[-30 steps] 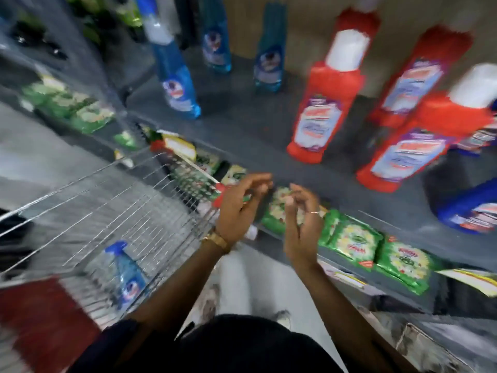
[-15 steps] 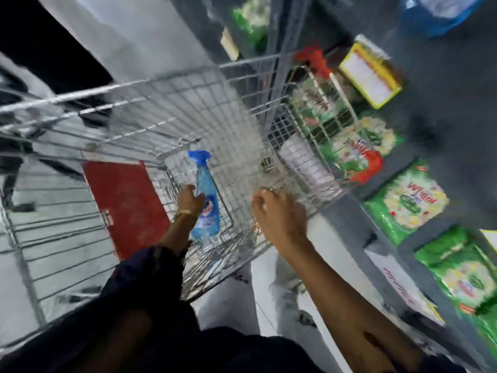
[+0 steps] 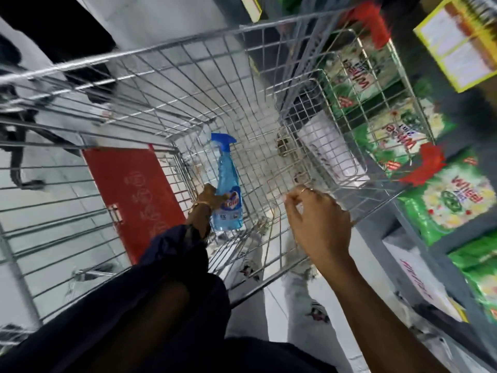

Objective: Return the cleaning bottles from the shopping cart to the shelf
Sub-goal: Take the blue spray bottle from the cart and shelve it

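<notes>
One blue spray bottle (image 3: 226,192) is all that shows inside the shopping cart (image 3: 172,84). Closest to the camera are the person's two arms, reaching forward and down. The right hand (image 3: 317,222) hangs over the near edge of the cart with its fingers loosely curled. It holds nothing. It may be touching the wire rim, but I cannot tell for sure.

A bit farther in, the left hand (image 3: 208,197) is down at the bottom of the cart. It is pressed against the side of the bottle, near the label. The fingers look like they are wrapping around it, but the bottle hides them, so I cannot tell if the grip is tight yet.

The bottle lies low in the cart, with its blue trigger top pointing away from the person.

Here is what could go wrong. If the hand only pinches the smooth plastic, the bottle could slip and drop back on the wires. The trigger top could also catch in the wire mesh on the way up and twist the bottle loose. The cart has wheels, I would guess, so leaning on it could make it roll away.

Farther off to the right is the shelf (image 3: 411,227) with green packets (image 3: 446,200). Bumping them with the bottle could knock one down.
</notes>
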